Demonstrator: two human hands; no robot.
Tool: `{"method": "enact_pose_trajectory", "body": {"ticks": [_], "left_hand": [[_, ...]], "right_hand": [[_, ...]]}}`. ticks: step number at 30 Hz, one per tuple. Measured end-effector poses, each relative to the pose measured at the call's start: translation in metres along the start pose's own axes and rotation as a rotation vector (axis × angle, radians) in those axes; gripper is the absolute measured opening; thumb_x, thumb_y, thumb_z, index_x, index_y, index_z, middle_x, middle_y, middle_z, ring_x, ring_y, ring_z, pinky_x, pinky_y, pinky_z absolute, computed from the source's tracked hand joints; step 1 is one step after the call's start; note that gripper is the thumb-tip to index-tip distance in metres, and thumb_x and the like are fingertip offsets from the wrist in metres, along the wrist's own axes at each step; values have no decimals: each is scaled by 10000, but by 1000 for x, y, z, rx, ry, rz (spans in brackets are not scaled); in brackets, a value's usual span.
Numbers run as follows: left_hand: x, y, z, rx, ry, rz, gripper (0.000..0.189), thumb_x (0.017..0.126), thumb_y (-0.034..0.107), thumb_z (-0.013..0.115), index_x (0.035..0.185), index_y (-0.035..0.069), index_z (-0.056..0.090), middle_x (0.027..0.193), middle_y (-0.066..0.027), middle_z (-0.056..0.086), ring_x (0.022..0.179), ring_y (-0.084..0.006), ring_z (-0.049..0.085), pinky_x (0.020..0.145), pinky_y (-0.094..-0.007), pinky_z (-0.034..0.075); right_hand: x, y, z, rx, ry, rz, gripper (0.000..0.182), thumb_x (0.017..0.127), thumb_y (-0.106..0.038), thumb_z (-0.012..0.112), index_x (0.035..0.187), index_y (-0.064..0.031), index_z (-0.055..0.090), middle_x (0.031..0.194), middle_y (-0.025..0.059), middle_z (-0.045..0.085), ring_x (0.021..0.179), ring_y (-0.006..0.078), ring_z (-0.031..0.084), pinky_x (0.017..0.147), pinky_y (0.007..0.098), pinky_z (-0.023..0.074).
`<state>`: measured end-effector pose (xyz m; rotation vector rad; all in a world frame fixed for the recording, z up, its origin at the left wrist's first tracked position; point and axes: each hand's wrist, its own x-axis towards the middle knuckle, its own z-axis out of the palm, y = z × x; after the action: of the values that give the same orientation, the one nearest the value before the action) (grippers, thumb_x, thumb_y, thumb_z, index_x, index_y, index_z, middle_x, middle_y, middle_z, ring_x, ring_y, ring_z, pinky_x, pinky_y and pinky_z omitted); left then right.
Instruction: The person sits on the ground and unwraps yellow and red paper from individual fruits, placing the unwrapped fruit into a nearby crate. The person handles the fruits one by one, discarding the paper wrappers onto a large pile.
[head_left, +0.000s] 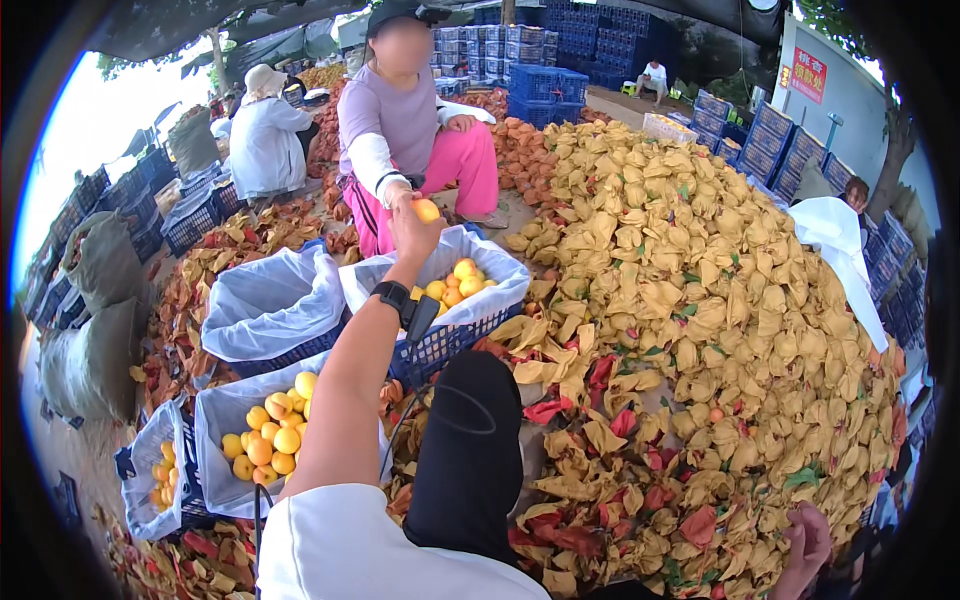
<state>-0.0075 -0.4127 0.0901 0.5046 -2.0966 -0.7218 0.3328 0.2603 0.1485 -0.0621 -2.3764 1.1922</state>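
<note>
My left hand (412, 234) reaches forward above a lined blue plastic crate (457, 337) and holds a yellow-orange peach (426, 211). A co-worker's hand (402, 196) is right behind it; whether that hand also touches the fruit is unclear. Several peaches (454, 288) lie inside this crate on its white liner. At the lower right, my right hand (807, 536) hovers at the edge of a large pile of paper-bagged fruit (697, 255). Its fingers are loosely bent, with nothing visible in them.
Left of my arm stand a lined crate with no fruit visible (274, 307), one with many peaches (214, 450) and another (142, 487). Torn paper bags (585, 450) litter the ground. A co-worker (390, 112) sits opposite. Stuffed sacks (90, 367) and stacked crates (532, 94) stand farther off.
</note>
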Motion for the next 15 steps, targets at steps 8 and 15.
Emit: {"method": "enact_pose_trajectory", "body": {"ticks": [8, 15], "left_hand": [[-114, 118, -59, -997, -511, 283, 749, 626, -54, 804, 1281, 17, 447, 1213, -82, 530, 1131, -163, 536, 982, -298, 442], [-257, 223, -55, -1022, -913, 492, 939, 606, 92, 881, 1375, 23, 345, 1351, -134, 497, 1215, -255, 502, 1036, -382, 400]], "right_hand": [[19, -32, 128, 514, -390, 6, 197, 874, -8, 613, 1063, 42, 590, 1121, 151, 601, 969, 215, 645, 842, 317, 524], [14, -38, 174, 921, -582, 249, 609, 918, -130, 621, 1430, -56, 300, 1359, 171, 437, 1071, 264, 618, 804, 333, 552]]}}
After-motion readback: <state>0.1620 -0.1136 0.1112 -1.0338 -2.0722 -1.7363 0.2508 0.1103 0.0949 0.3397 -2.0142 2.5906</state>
